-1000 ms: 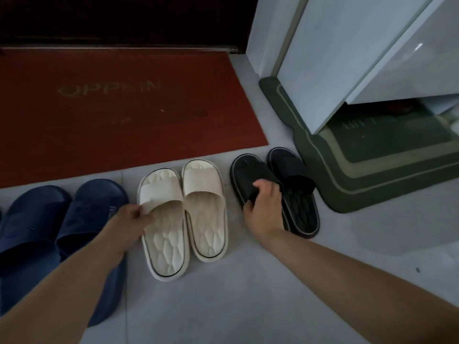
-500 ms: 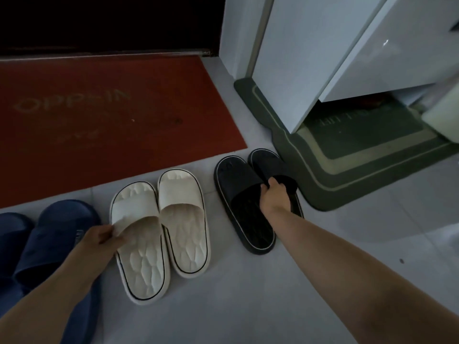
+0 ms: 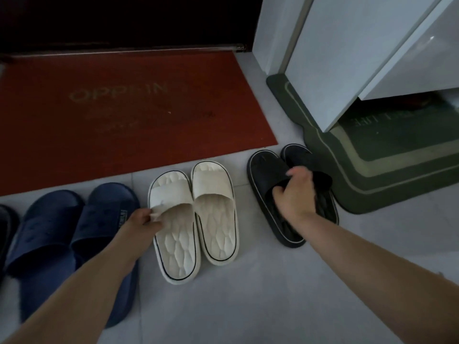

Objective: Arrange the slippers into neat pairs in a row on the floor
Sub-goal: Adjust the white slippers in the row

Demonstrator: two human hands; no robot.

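Observation:
Three pairs of slippers lie in a row on the grey tiled floor. A navy pair (image 3: 74,232) is at the left. In the middle is a cream pair; my left hand (image 3: 142,220) pinches the strap edge of the left cream slipper (image 3: 173,234), and the right cream slipper (image 3: 216,214) lies against it. At the right is a black pair with white trim. My right hand (image 3: 295,194) grips the strap of the left black slipper (image 3: 268,180). The right black slipper (image 3: 303,160) lies beside it, partly hidden by my hand.
A red doormat (image 3: 124,108) lies just beyond the slippers. A dark green mat (image 3: 387,165) is at the right, touching the black pair, under a white cabinet (image 3: 347,58). Another dark slipper's edge (image 3: 6,227) shows at the far left.
My right hand shifted from the right black slipper back to the left black slipper's strap. The left hand keeps its pinch on the cream strap. The camera view shifted.

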